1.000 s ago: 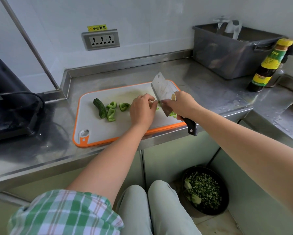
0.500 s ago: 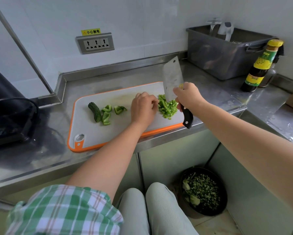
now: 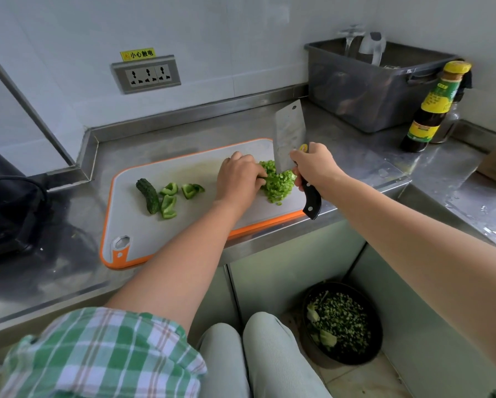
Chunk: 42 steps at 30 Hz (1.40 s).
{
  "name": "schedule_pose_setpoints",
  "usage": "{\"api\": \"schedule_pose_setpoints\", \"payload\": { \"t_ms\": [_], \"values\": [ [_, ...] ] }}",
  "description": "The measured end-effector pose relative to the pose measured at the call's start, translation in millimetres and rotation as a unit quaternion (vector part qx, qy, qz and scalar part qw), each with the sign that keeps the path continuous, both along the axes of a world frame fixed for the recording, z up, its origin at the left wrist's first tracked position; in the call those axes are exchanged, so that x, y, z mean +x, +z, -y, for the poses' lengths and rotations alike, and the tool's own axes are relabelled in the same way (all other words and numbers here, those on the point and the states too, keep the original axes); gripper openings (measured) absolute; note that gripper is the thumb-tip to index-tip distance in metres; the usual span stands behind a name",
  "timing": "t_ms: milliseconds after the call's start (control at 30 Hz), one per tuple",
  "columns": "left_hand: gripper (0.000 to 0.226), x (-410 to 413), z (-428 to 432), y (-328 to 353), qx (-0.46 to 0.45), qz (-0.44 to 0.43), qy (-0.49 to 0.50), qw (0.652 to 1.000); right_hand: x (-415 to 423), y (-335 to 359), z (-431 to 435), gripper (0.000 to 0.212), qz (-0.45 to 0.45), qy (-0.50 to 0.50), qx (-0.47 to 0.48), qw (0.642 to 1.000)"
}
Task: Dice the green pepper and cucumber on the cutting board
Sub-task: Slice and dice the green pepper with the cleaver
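A white cutting board (image 3: pixel 143 231) with an orange rim lies on the steel counter. A dark green cucumber piece (image 3: pixel 148 195) and several green pepper chunks (image 3: pixel 169 201) lie on its left half. A heap of diced green pepper (image 3: pixel 278 183) sits at its right end. My right hand (image 3: pixel 315 165) grips the cleaver (image 3: pixel 289 136) where blade meets black handle, with the blade standing upright behind the heap. My left hand (image 3: pixel 238 179) rests knuckles-up on the board, its curled fingers touching the left side of the heap; whether they hold a strip is hidden.
A grey plastic tub (image 3: pixel 370 90) and a dark sauce bottle (image 3: pixel 433 107) stand at the back right of the counter (image 3: pixel 355 136). A black appliance (image 3: pixel 5 208) sits at the left. A wall socket (image 3: pixel 146 74) is behind. On the floor stands a black bowl (image 3: pixel 343 323) of chopped greens.
The cleaver went from slanting low over the board to upright behind the heap. The diced pepper heap came into view beside my left hand, which stayed on the board.
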<state>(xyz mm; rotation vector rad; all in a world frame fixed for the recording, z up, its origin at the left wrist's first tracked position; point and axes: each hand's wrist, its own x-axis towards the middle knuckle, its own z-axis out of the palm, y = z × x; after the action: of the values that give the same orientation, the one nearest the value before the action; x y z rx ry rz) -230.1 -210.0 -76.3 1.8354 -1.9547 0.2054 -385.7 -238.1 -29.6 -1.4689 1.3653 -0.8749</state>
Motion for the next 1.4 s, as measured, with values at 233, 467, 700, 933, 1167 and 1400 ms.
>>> {"api": "schedule_pose_setpoints", "payload": {
  "t_ms": [233,467,700,933,1167,1400],
  "values": [
    [0.012,17.3,-16.2,5.0,-0.048,-0.104,0.063,0.991,6.8,3.5,-6.4,0.013,-0.036,0.037,-0.019,0.998],
    [0.019,55.9,-63.9,-12.3,0.003,-0.063,0.106,0.992,40.1,1.7,-41.4,0.011,-0.207,0.173,-0.036,0.962],
    [0.017,53.8,-79.4,-18.0,-0.026,-0.051,0.116,0.992,57.0,2.1,-46.3,0.012,-0.321,0.188,-0.07,0.926],
    [0.015,55.3,-78.8,-24.7,-0.041,-0.1,0.116,0.987,62.0,6.0,-51.5,0.01,-0.411,0.212,-0.13,0.877],
    [0.013,58.1,-77.9,-29.5,-0.058,-0.113,0.103,0.986,71.6,-10.7,-50.3,0.01,-0.41,0.189,-0.154,0.879],
    [0.014,58.1,-77.3,-30.9,-0.058,-0.127,0.102,0.985,66.8,-1.7,-52.6,0.009,-0.401,0.202,-0.129,0.884]
  ]
}}
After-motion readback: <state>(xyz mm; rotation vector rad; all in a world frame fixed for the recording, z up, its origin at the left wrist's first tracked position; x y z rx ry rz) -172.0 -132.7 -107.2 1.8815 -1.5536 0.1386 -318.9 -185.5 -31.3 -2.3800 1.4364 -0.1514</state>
